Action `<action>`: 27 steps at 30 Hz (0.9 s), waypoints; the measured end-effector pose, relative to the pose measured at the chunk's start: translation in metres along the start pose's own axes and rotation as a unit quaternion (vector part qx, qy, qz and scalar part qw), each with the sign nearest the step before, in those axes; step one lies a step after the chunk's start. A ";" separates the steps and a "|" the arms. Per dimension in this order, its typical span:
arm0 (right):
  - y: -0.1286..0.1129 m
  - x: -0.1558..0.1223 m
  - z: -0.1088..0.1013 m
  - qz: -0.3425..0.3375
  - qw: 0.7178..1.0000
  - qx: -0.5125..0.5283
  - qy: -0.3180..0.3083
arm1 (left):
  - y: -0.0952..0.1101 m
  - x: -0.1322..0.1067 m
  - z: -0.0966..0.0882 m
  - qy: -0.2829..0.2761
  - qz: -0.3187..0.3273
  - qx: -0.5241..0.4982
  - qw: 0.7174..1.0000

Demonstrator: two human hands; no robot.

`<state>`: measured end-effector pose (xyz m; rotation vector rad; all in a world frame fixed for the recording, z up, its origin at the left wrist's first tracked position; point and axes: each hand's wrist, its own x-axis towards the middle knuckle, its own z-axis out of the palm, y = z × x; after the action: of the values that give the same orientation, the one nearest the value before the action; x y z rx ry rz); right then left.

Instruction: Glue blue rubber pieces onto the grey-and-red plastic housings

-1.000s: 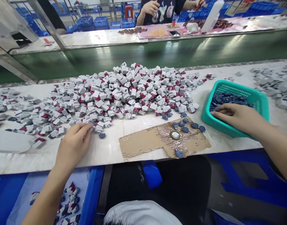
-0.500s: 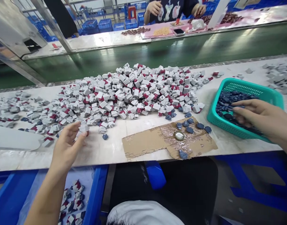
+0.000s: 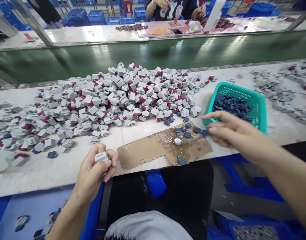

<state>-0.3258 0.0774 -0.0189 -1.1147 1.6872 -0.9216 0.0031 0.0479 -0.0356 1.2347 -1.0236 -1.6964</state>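
My left hand (image 3: 99, 166) is closed around a small light-grey block (image 3: 101, 156), held above the table's front edge. My right hand (image 3: 227, 130) pinches a small dark-blue piece (image 3: 208, 130) between thumb and fingers, just in front of the green basket (image 3: 261, 115). That basket holds a heap of similar dark-blue pieces (image 3: 231, 105). Between my hands lies a cardboard sheet (image 3: 140, 151) with a wet, shiny puddle (image 3: 177, 141) on it. Several dark-blue pieces (image 3: 187, 134) rest along its far right part, and another (image 3: 181, 160) sits near its front edge.
A large pile of grey and dark-red blocks (image 3: 123, 93) covers the table behind the cardboard. More grey parts (image 3: 275, 90) lie at the right. Beyond runs a green conveyor belt (image 3: 143, 53), with a co-worker (image 3: 175, 10) across it. A blue bin (image 3: 93, 213) with assembled pieces stands below left.
My right hand has come out of the basket leftward with a dark-blue piece. My left hand has drawn the grey block away from the pile, nearer the cardboard. The camera view has shifted.
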 end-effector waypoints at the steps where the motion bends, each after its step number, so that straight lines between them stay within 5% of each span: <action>1: -0.002 -0.004 0.010 -0.005 0.999 0.004 -0.045 | -0.002 0.000 0.006 -0.002 -0.002 0.008 1.000; 4: -0.001 -0.010 0.033 -0.001 0.990 0.036 -0.136 | -0.006 -0.001 0.021 -0.011 -0.012 0.021 1.000; 8: 0.006 -0.012 0.050 0.017 0.986 0.047 -0.161 | -0.008 -0.003 0.034 -0.020 -0.043 0.027 0.999; 11: 0.010 -0.011 0.056 -0.015 0.994 -0.005 -0.112 | -0.009 -0.003 0.038 -0.036 -0.071 -0.007 0.997; 14: 0.014 -0.008 0.061 -0.122 0.983 -0.133 -0.025 | -0.012 -0.002 0.035 -0.064 -0.072 -0.024 0.995; 18: 0.018 -0.003 0.061 -0.186 0.957 -0.222 0.028 | -0.017 -0.002 0.025 -0.097 -0.058 0.082 0.990; 27: 0.006 -0.017 0.081 -0.066 0.995 0.045 -0.065 | -0.039 -0.006 0.056 -0.079 -0.054 0.070 0.993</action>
<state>-0.2485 0.0866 -0.0464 -1.2103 1.4673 -0.9772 -0.0551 0.0763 -0.0580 1.2808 -1.2077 -1.8556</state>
